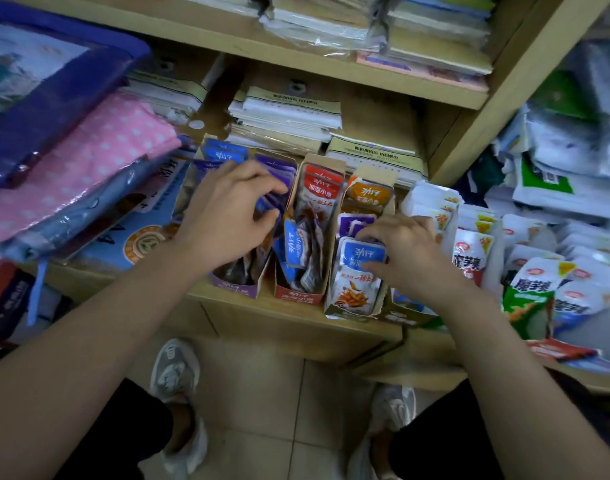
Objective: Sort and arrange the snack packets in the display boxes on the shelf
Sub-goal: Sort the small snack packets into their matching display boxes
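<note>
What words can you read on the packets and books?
"深海小鱼": red packet.
"劲仔": blue packet, orange packet.
Purple packets in the left box: mostly hidden by the left hand.
Green packet: big letters, too blurred.
Books: print too small.

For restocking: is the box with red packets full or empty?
Mostly full: in the box, red packets stand at the back, tilted packets crowd the front.
</note>
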Motion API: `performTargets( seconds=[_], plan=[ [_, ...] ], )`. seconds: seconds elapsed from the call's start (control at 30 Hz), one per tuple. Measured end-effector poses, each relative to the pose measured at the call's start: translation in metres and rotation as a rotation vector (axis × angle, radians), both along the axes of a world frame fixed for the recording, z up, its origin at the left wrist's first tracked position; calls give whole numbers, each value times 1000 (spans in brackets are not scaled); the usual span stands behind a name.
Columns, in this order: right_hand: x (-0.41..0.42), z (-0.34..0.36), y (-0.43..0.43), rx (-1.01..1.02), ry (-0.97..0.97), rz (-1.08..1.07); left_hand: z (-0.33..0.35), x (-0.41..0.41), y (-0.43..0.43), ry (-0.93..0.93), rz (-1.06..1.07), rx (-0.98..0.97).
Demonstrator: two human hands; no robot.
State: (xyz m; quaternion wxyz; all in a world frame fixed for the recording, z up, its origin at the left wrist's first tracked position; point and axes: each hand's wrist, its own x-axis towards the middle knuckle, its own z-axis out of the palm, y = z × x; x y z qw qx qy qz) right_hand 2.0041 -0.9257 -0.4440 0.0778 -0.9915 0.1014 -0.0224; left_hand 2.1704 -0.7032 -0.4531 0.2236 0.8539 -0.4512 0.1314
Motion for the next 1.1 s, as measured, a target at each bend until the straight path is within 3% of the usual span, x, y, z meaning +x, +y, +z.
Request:
performTargets(
  seconds=[0.13,0.27,0.43,0.6,0.8,1.0,1.1],
  plan=[
    [-12,2,-2,232,-92,16,3,-18,-19,2,-147,-16],
    [-30,7,-3,441,-41,-18,3,-21,-25,72,-305,174],
    [-43,-3,-6,438,93,68,5,-11,-12,64,-338,416],
    [-48,-10,-6,460,59,83,10,-3,-9,122,-324,143],
    [-45,-16,0,398,11,5,1,-14,-21,95,-140,-94],
    [-32,-15,12,189,-110,-1,11,3,0,376,-200,-190],
    [-23,-19,24,141,-184,2,16,17,35,464,-219,17]
  ],
)
